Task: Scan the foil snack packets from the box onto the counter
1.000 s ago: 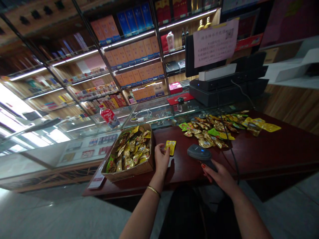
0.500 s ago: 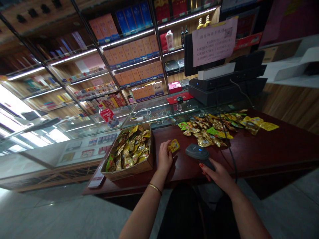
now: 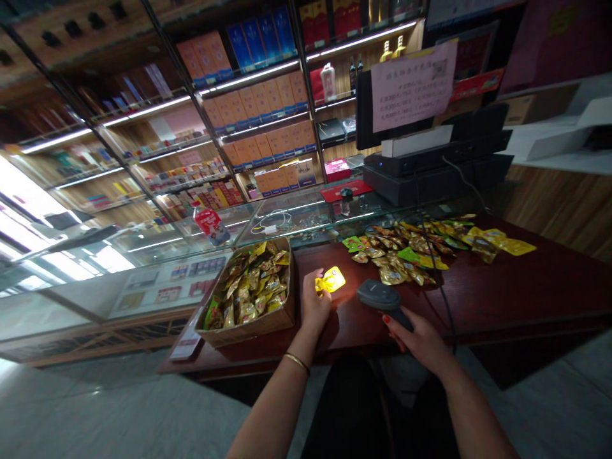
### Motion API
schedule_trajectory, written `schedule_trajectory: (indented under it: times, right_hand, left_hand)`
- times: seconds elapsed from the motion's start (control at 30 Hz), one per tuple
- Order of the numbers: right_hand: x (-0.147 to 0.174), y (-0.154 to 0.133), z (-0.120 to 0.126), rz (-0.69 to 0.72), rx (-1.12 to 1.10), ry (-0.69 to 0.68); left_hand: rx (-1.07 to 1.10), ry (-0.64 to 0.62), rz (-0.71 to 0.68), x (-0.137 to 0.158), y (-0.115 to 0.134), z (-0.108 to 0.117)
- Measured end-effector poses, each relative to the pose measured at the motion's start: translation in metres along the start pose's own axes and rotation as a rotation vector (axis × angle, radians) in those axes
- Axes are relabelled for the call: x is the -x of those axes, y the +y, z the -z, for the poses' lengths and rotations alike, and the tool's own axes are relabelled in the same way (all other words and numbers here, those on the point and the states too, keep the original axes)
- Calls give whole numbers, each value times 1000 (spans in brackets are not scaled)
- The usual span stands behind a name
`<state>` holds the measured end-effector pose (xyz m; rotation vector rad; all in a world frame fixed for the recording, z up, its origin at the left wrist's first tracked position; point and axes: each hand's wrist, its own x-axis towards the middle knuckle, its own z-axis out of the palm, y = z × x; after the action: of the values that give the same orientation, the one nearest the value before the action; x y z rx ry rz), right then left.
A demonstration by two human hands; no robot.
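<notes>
Left fingers [image 3: 310, 282] pinch a brightly lit, glossy yellow packet [image 3: 333, 279]; right fingers [image 3: 401, 327] clasp a dark-grey pistol-shaped scanner [image 3: 379, 294] facing the left ones. Apparently scanning; next calls for steady aim.

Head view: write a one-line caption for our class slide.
A left hand beside a box of packets holds a brightly lit yellow packet near the scanner in the right hand.

The left fingers [image 3: 310, 285] cover one end of the yellow packet [image 3: 335, 278]; the right fingers [image 3: 394, 326] hide part of the scanner [image 3: 378, 294]. Well beyond both, small print on the pink sheet [image 3: 412, 86] is too blurred to read.
</notes>
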<state>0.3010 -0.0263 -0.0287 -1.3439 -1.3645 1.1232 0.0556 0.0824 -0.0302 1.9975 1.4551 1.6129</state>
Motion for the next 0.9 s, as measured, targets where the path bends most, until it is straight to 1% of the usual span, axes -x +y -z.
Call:
schedule_trajectory:
  times: [0.1,0.23,0.3,0.37,0.47,0.53,0.57,0.63,0.7,0.73,0.8,0.9]
  right_hand:
    - [0,-1,0,4,-1,3]
    - [-1,-1,-1,0,-11,18]
    - [-2,-2,-2,1,-22,30]
    - [-3,-1,-3,7,-41,35]
    - [-5,0,-4,22,-75,18]
    - [-6,1,-4,31,-98,7]
    - [-6,1,-4,34,-110,3]
    - [-7,1,-3,41,-133,-3]
    - [-7,1,-2,43,-157,-4]
    - [-6,0,-1,44,-170,-3]
    - [-6,0,0,44,-196,0]
    - [-6,-1,1,45,-234,5]
  left_hand:
    - [15,5,-2,-1,1,1]
    - [13,-18,-46,-3,6,5]
    - [9,-25,-38,-2,6,6]
    - [17,-78,-3,0,5,5]
    - [24,-213,54,0,4,0]
    - [-10,-296,108,-4,8,-6]
    - [-27,-330,157,-9,12,-10]
    - [7,-418,341,-20,24,-24]
    - [115,-521,549,-32,37,-43]
    - [175,-569,628,-38,44,-55]
    - [250,-645,702,-50,55,-78]
    - [295,-686,722,-64,66,-109]
